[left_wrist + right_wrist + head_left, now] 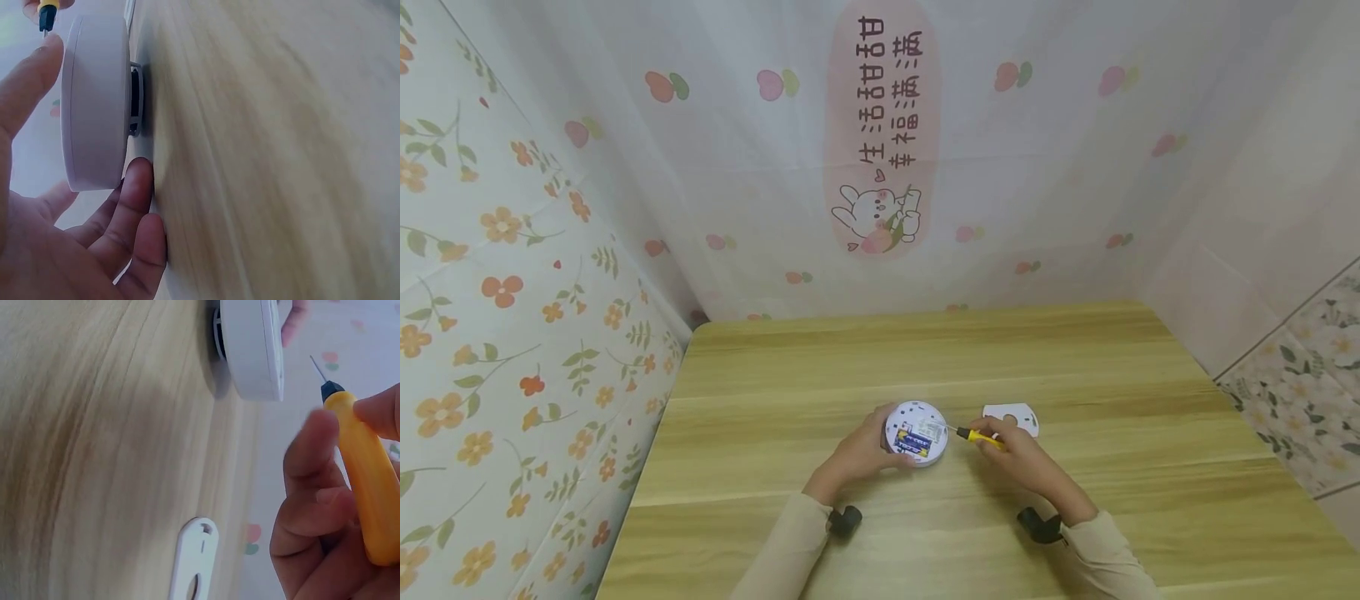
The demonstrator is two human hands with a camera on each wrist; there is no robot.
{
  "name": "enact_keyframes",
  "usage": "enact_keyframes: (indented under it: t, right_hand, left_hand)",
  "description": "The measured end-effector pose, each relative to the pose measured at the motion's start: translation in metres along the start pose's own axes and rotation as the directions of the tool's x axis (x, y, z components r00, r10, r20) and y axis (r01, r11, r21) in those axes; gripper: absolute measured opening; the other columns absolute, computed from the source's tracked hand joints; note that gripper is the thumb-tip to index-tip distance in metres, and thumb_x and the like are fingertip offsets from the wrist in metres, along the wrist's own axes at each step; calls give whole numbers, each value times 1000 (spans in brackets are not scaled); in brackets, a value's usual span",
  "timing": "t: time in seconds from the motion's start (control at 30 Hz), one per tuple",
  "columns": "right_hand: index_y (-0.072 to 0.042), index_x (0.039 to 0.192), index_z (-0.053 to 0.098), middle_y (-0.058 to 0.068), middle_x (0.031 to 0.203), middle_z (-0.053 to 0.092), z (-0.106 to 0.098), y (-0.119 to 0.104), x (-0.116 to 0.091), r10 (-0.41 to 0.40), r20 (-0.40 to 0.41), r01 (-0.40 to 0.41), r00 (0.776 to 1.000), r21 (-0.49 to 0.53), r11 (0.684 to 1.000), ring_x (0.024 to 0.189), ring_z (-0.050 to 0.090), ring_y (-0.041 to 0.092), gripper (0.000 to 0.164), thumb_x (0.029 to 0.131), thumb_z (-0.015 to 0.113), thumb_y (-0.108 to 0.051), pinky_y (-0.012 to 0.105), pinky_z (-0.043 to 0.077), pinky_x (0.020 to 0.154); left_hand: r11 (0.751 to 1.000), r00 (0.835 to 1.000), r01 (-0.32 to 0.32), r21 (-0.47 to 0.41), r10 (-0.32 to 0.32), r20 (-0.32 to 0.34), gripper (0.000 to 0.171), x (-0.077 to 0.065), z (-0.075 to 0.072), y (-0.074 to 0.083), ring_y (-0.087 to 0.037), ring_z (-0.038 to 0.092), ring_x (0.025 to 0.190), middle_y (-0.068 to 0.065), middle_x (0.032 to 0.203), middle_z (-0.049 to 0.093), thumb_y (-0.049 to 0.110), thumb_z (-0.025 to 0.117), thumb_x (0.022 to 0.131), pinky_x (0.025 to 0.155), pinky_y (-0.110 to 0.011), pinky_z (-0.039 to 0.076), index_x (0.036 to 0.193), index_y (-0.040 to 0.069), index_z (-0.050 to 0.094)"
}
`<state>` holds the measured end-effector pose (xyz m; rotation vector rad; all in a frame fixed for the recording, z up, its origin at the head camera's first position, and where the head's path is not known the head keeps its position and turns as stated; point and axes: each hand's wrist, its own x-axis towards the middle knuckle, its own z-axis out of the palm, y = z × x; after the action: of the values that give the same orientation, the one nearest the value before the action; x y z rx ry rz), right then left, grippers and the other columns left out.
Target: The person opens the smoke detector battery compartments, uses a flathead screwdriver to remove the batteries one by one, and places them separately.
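Note:
My left hand [859, 452] grips a round white smoke detector [912, 412] by its left side, back face up. Batteries [913, 442] with blue and yellow wrapping lie in its open compartment. In the left wrist view the white casing [97, 106] stands close over the tabletop, thumb near its upper face and fingers by its underside. My right hand [1018, 457] holds a small screwdriver [365, 481] by its yellow handle, between thumb and fingers. Its thin metal shaft points left, the tip overlapping the detector's right edge in the head view.
A flat white mounting plate [1028, 417] with a hole lies on the wood-grain table [775, 367], just beyond my right hand. Black wrist cameras sit at both cuffs. A printed curtain [737, 167] hangs behind the table, with floral cloth [512, 333] on the left.

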<state>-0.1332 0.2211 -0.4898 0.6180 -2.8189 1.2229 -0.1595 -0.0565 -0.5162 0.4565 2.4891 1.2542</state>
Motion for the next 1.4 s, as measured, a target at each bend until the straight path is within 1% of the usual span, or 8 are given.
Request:
enact_keyframes:
  t: [0.2,0.3,0.43,0.73,0.9,1.1,1.2,1.4]
  right_hand:
    - [-5,107,65,8,100,68,-6,-3,0,36,88,-37,995,4,999,83,48,6,16,92,61,-7,21,45,67]
    - [-8,105,66,2,88,67,-8,-6,0,60,108,-59,992,-19,998,81,47,5,15,91,64,-13,20,44,65]
    - [-10,102,66,-7,69,54,-12,-10,2,81,130,-73,988,-60,996,69,42,4,16,88,68,-18,20,39,58]
    - [-14,94,63,-5,73,56,-18,-16,7,128,170,-96,977,-182,979,70,46,8,13,85,71,-19,22,38,60]
    - [-14,90,64,-6,72,60,-22,-21,13,97,197,-45,976,-254,966,63,46,5,10,85,71,-20,20,38,55]
    - [-16,84,68,-9,76,65,-30,-33,24,21,227,65,974,-367,928,64,49,3,5,82,72,-20,22,43,59]
    - [-15,85,70,-7,82,69,-33,-43,31,43,262,75,964,-425,902,68,53,5,8,82,73,-22,26,47,63]
    - [-14,85,72,-3,84,70,-34,-65,44,106,328,75,939,-495,866,66,52,8,10,81,74,-23,28,46,59]
  left_hand:
    - [1000,1000,3,-29,-3,-11,100,-1,-1,0,-30,54,119,-17,141,49,40,83,72,101,-51,43,148,8,27]
    - [999,1000,2,-34,-2,-16,101,-1,-1,0,-32,54,121,-17,141,49,39,83,71,101,-51,43,149,10,26]
    - [1000,1000,-18,-20,18,-15,102,0,-1,0,-36,50,128,-17,145,47,40,83,70,103,-56,41,150,12,26]
    - [1000,1000,-15,19,15,-11,102,0,-1,0,-41,54,123,-21,140,51,36,85,69,98,-58,44,149,13,26]
    - [1000,1000,-2,8,2,-17,103,1,0,-1,-40,55,120,-21,138,53,40,85,68,97,-57,45,149,16,26]
    - [1000,1000,-1,7,1,-26,101,3,2,-4,-38,57,117,-21,136,55,43,84,68,95,-55,46,148,18,27]
    - [1000,1000,-9,8,9,-27,101,3,2,-5,-37,58,117,-21,135,56,43,84,69,95,-55,47,148,18,27]
    - [1000,999,-17,-19,17,-27,100,3,3,-5,-37,58,116,-20,132,58,41,85,68,96,-54,46,147,17,28]
